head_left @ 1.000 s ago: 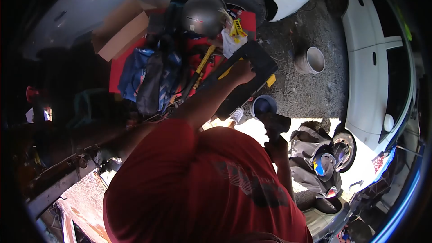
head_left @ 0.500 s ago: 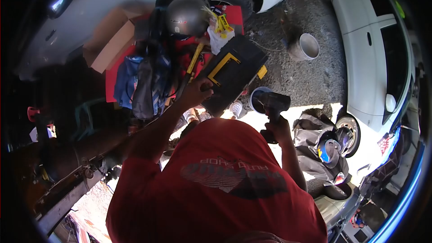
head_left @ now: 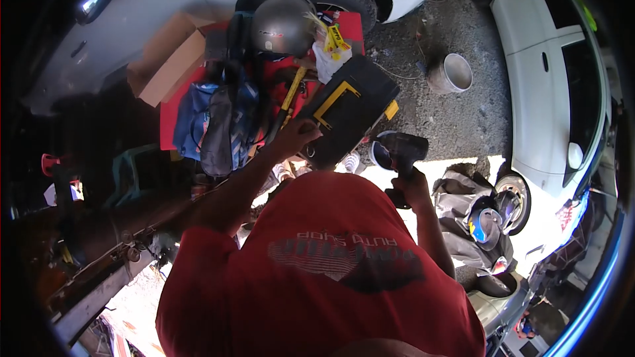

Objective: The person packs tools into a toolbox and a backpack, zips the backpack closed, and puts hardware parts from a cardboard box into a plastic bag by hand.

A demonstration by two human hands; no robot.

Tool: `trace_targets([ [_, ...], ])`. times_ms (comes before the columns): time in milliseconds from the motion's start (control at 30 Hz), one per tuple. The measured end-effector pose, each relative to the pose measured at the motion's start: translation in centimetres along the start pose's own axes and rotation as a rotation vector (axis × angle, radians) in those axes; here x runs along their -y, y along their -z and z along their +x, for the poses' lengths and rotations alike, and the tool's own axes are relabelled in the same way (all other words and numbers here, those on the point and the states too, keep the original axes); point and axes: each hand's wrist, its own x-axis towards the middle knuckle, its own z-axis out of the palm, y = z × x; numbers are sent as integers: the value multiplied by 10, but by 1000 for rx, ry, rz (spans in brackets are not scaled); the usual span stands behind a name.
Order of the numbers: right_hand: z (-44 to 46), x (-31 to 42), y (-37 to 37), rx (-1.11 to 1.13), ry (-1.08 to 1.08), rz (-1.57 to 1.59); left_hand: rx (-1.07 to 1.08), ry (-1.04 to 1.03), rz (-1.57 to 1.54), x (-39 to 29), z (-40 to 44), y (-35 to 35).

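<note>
In my right hand point(head_left: 413, 188) is a dark cordless drill point(head_left: 406, 152), gripped by its handle. Its body lies level over a small white-rimmed bucket point(head_left: 381, 152), which it partly hides. My left hand point(head_left: 299, 137) is at the near left edge of a black toolbox point(head_left: 370, 86) with a yellow handle on its lid. The fingers there are curled together, and what they hold, if anything, is too small to make out. Just beyond that hand lies a yellow-handled tool point(head_left: 294, 87), its lower end dark.
A grey helmet point(head_left: 283, 25), a yellow-labelled plastic bag point(head_left: 333, 56) and a blue-and-black bag point(head_left: 218, 119) crowd a red surface point(head_left: 352, 26). Left of them is an open cardboard box point(head_left: 173, 69). A white bucket point(head_left: 451, 74) stands on the ground near a white car point(head_left: 534, 73).
The whole view has shifted slightly, so things appear a little farther right and lower. My left fingers have drawn closer together beside the toolbox. My right hand keeps its grip on the drill.
</note>
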Motion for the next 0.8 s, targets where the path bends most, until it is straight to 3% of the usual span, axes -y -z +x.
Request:
trace_targets([
  [33,-3,4,-3,-3,-15,-3,52,221,-327,-6,-2,6],
  [67,-4,5,-3,-11,-23,-6,62,227,-328,-12,-8,9],
  [133,0,-8,-4,-6,-47,16,22,302,-861,-34,-19,15],
  [267,4,-17,-9,-32,-44,127,155,320,-940,-11,-8,9],
  [333,2,-11,-11,-16,-32,177,193,286,-606,-6,-1,0],
  [367,1,-7,-11,-7,-7,217,204,286,-603,-3,3,-9],
  [433,1,-7,-10,-5,-33,245,-5,12,178,-15,5,-44],
  [467,1,-6,-10,7,-52,270,4,10,177,-22,7,-55],
  [533,3,-4,-8,2,-77,255,44,-173,670,-50,9,-71],
  [667,4,-1,-9,-17,-91,229,304,-134,933,-73,31,-88],
  [800,4,-5,-7,-65,-146,277,200,-202,987,-48,40,-101],
])
